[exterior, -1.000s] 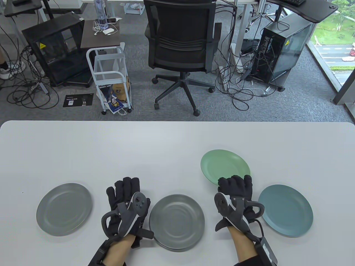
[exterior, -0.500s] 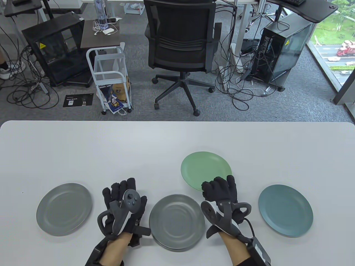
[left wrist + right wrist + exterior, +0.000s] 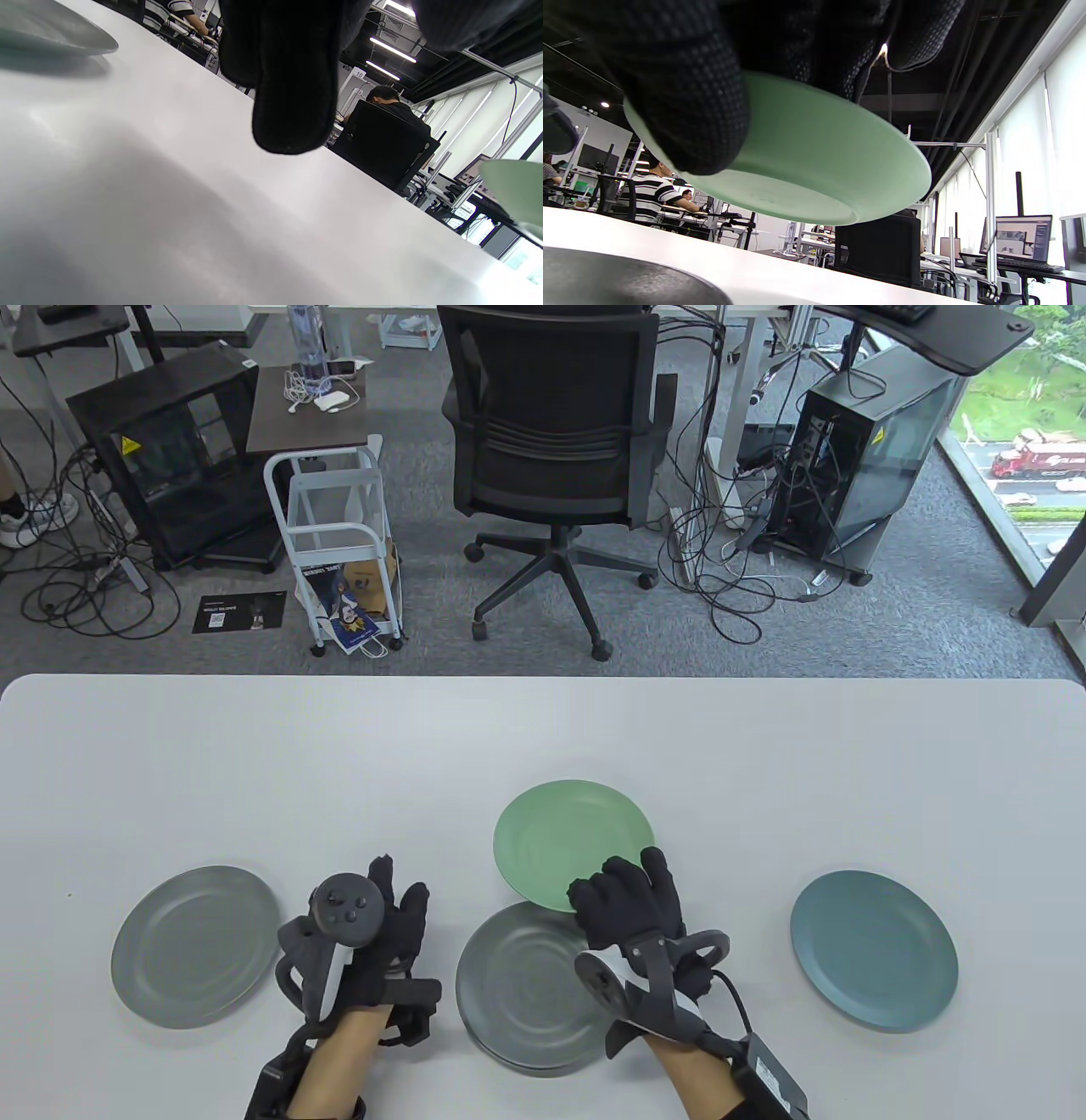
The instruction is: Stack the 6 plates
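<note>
One pale green round plate, pinched at its rim by the right hand, has travelled left, now overlapping the grey plate stack, nearly ready to drop; left hand rests beside it, fingers loosely curled, holding nothing.

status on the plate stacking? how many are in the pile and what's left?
Partly done: the centre pile of grey plates shows a second rim beneath its top plate; the exact count is unclear. In hand: the right hand grips the light green round plate, lifted off the table, at the pile's far edge. Left: the lone grey plate and the teal blue plate. Left hand holds nothing.
</note>
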Tool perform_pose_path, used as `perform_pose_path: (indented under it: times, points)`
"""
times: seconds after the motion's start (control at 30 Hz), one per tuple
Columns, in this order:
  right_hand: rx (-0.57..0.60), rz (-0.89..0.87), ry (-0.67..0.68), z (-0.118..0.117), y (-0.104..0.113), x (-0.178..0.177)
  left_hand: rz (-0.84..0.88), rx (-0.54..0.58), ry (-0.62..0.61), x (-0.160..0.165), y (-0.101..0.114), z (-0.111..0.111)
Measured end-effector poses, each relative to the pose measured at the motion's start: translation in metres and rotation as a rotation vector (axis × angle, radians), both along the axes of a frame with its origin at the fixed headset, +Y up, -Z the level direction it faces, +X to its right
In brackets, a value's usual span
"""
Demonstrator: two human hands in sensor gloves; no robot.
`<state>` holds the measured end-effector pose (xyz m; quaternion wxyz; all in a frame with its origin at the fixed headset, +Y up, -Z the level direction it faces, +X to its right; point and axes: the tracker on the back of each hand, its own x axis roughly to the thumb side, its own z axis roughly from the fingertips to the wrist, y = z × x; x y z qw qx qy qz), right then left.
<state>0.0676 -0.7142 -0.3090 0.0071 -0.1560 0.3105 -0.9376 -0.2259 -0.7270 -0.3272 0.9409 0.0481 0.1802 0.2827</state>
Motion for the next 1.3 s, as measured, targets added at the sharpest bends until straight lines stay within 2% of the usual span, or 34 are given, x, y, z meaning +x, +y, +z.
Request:
perform_pose_path:
  times: [0.13, 0.23, 0.4, 0.67, 1.13, 1.3]
  points:
    - [0.011, 0.002, 0.033, 0.003, 0.001, -0.004, 0.096, 0.014, 0.000, -0.004, -0.001, 0.000]
    - [0.017, 0.005, 0.064, 0.005, 0.000, -0.009, 0.244, 0.034, 0.020, -0.009, -0.002, 0.001]
    - [0.028, 0.012, 0.105, 0.009, -0.001, -0.017, 0.428, -0.019, 0.013, -0.012, -0.011, 0.000]
    - [0.036, 0.031, 0.166, 0.015, -0.002, -0.027, 0.607, -0.080, -0.001, -0.012, -0.025, -0.003]
    - [0.030, 0.038, 0.248, 0.020, -0.006, -0.036, 0.653, -0.160, -0.038, -0.010, -0.033, -0.007]
    - [0.037, 0.036, 0.266, 0.021, -0.005, -0.036, 0.656, -0.234, -0.083, -0.007, -0.037, -0.009]
